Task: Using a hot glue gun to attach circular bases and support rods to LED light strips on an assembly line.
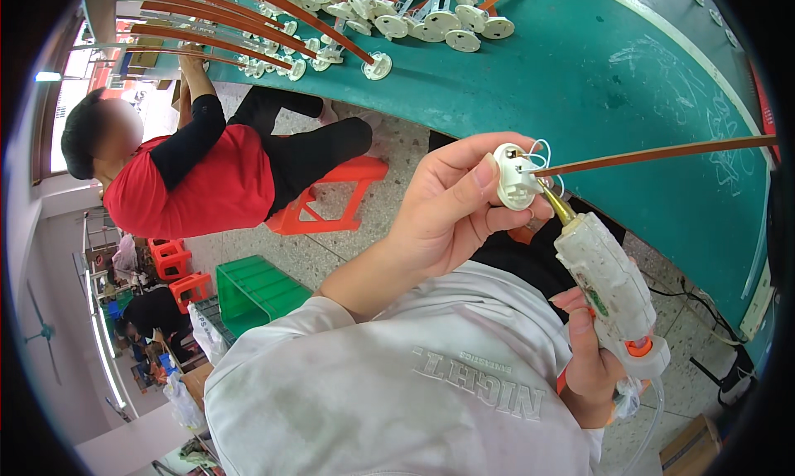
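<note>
Head view: left hand (451, 201) pinches the rim of a white round plastic cap (515, 178) with thin white wires, fingers closed on it, partly hidden behind. Cap is up by the near edge of the green-topped table (580, 87). Right hand (595, 362) wraps a stained white glue gun (609, 273); some fingers hidden. Brass-coloured nozzle (559, 205) tip at cap, can't tell if touching. Long flat brown strip (662, 155) runs from cap; far end unclear at the dark rim.
</note>
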### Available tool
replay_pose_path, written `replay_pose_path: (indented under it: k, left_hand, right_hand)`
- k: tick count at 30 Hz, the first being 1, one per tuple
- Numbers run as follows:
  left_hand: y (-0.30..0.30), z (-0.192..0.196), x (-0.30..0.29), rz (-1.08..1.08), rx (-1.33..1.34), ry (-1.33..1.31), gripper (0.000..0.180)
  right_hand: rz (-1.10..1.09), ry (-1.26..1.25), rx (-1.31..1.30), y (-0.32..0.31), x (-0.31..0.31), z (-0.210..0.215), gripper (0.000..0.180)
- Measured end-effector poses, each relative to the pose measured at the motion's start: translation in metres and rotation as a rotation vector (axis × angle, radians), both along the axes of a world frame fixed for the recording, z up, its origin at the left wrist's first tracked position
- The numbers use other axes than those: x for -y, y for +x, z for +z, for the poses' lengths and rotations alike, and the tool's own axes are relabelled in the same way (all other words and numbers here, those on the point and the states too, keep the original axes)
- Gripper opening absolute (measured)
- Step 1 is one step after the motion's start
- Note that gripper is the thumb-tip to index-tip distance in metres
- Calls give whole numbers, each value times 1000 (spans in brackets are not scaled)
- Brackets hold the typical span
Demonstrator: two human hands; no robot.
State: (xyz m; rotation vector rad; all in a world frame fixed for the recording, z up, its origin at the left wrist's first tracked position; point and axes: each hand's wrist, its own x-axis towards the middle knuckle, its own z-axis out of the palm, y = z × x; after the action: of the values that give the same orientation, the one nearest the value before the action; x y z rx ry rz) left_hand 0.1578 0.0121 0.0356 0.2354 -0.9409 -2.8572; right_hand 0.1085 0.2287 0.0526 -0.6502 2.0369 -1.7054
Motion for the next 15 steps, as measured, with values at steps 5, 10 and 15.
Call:
replay_pose_path:
  k: [5,10,15]
  left_hand:
    - [0,-1,0,14,13,1,57]
    - [1,-3,0,34,11,-30,56]
    - [0,-1,1,38,21,-25,56]
  right_hand:
    - [-58,-11,66,3,1,-1,24]
    - [-44,-27,74,3,-2,-8,26]
    - [13,-22,13,1,-5,-12,28]
